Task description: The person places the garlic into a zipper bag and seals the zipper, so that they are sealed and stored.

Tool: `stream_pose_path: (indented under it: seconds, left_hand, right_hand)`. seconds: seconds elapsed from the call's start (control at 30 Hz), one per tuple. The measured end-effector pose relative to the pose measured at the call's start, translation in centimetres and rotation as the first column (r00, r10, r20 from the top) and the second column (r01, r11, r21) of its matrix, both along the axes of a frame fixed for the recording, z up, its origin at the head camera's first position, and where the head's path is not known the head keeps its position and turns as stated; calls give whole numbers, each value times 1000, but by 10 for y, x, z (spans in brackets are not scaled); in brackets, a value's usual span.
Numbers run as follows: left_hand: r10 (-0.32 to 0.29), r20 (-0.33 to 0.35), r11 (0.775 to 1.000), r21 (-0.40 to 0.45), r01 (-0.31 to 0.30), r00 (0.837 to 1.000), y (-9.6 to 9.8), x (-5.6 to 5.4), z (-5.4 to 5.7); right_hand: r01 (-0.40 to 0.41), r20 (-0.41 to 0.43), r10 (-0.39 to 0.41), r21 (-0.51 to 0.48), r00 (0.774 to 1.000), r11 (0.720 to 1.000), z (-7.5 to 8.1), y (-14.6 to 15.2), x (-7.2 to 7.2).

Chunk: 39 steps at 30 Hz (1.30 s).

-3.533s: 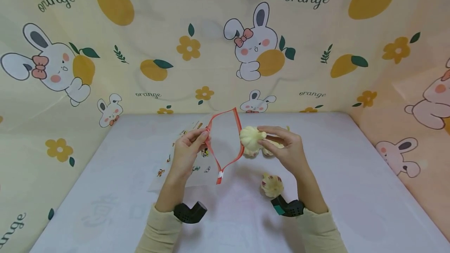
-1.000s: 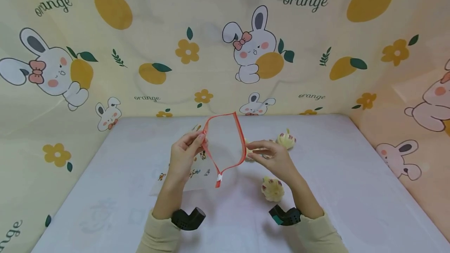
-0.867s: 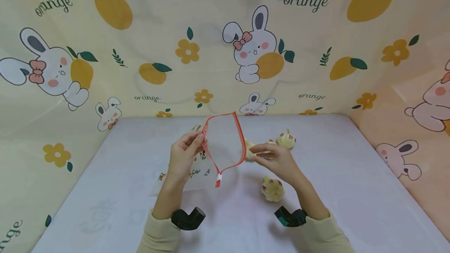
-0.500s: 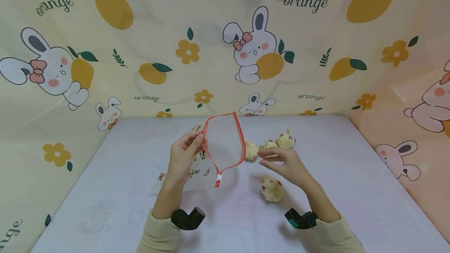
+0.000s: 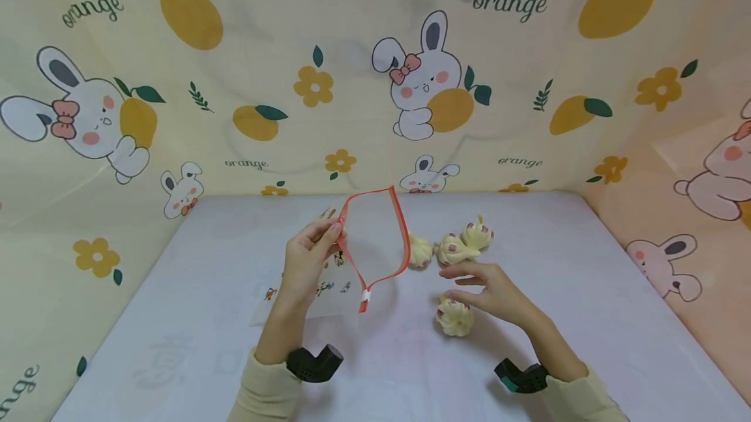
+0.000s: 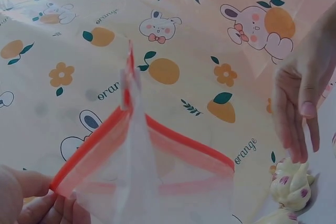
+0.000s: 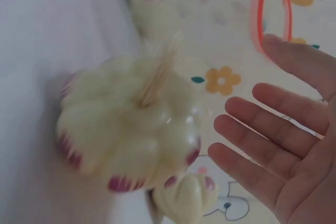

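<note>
My left hand (image 5: 308, 259) pinches the red zip edge of a clear plastic zipper bag (image 5: 401, 220), whose mouth gapes open with a white slider at its near end. The bag's body bears small cartoon prints. My right hand (image 5: 489, 291) is empty, fingers extended and apart, above a near garlic bulb (image 5: 454, 316) with purple streaks. In the right wrist view this garlic bulb (image 7: 131, 124) lies just beyond the fingertips. Farther back are three more: a garlic bulb (image 5: 420, 251) beside the red rim, a middle garlic bulb (image 5: 452, 249) and a far garlic bulb (image 5: 478, 234).
A white-covered table (image 5: 193, 317) spreads under both hands. Behind it hangs a cream cloth (image 5: 346, 102) printed with rabbits and oranges. Each wrist wears a black camera, such as the left wrist camera (image 5: 313, 363).
Earlier my right hand held a garlic bulb at the bag's mouth; that hand is now empty. It has drawn back from the red rim, rightward and nearer. My left hand keeps its hold.
</note>
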<state>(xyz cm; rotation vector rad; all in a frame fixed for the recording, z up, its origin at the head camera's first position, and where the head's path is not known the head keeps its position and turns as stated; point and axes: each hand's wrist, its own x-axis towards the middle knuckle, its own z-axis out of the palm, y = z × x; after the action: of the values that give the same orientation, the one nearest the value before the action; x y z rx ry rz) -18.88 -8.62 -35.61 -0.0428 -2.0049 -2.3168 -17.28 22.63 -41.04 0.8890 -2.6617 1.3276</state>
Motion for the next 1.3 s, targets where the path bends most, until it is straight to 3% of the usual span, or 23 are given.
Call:
stream_pose_path:
  seconds: [0.6, 1.0, 1.3]
  left_hand:
    - [-4, 4, 1000, -7, 4, 1000, 1, 1, 1]
    - [-13, 1, 1000, 10, 13, 1000, 0, -1, 0]
    - [-5, 2, 1000, 10, 5, 1000, 0, 0, 0]
  right_hand:
    - [-59, 94, 49, 104, 994, 993, -17, 24, 11]
    - [-123, 122, 107, 130, 987, 984, -26, 24, 10]
    - [-113, 159, 88, 159, 983, 981, -30, 23, 8]
